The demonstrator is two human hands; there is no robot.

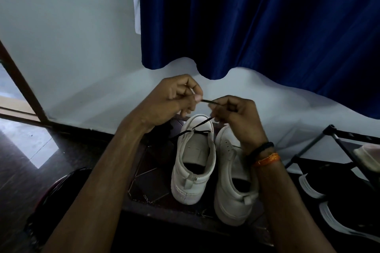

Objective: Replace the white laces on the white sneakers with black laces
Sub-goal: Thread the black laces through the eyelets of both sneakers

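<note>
Black lace [206,101] pinched between both raised hands.

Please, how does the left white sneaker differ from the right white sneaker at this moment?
The left sneaker already has a black lace crossing its front eyelets; the right sneaker shows bare eyelets with no lace visible. The left sneaker lies fully in view, while the right hand covers the right sneaker's toe. The left hand and right hand both pinch the lace above the left sneaker. Both sneakers are white and stand side by side, heels toward the camera.
</note>
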